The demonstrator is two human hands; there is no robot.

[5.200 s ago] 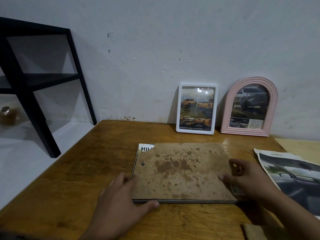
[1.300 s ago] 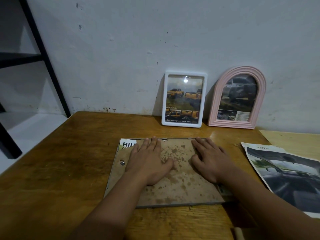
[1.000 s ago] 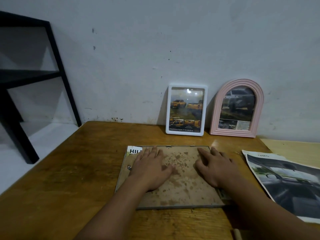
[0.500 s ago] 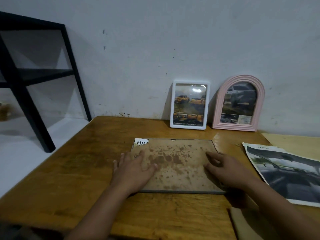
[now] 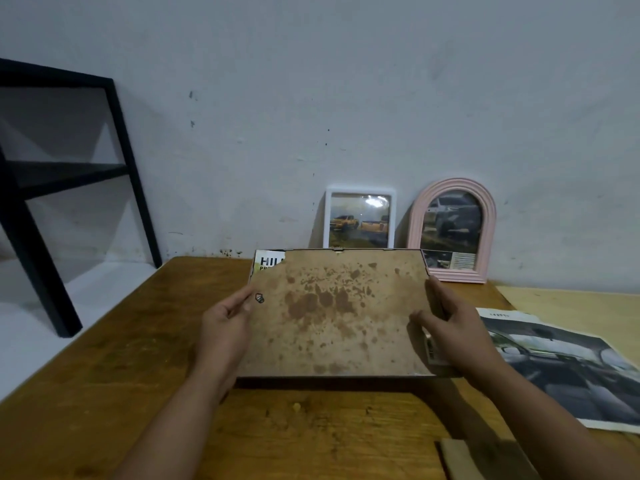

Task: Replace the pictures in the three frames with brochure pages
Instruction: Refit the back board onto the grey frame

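A large frame (image 5: 336,313) shows its stained brown backing board, its far edge tilted up off the wooden table (image 5: 114,372). My left hand (image 5: 225,334) grips its left edge and my right hand (image 5: 446,327) grips its right edge. A brochure page (image 5: 268,263) with black letters peeks out at the frame's top left corner. Against the wall lean a small white frame (image 5: 360,218) with orange trucks and a pink arched frame (image 5: 452,230) with a car picture.
A loose brochure page (image 5: 561,362) with a dark car interior lies on the table at the right. A black metal shelf (image 5: 52,174) stands at the left beside the table. A brown piece (image 5: 460,459) lies at the near edge.
My hands moved from pressing flat on the backing board to its left and right edges, took hold, and tilted the large frame up off the table.
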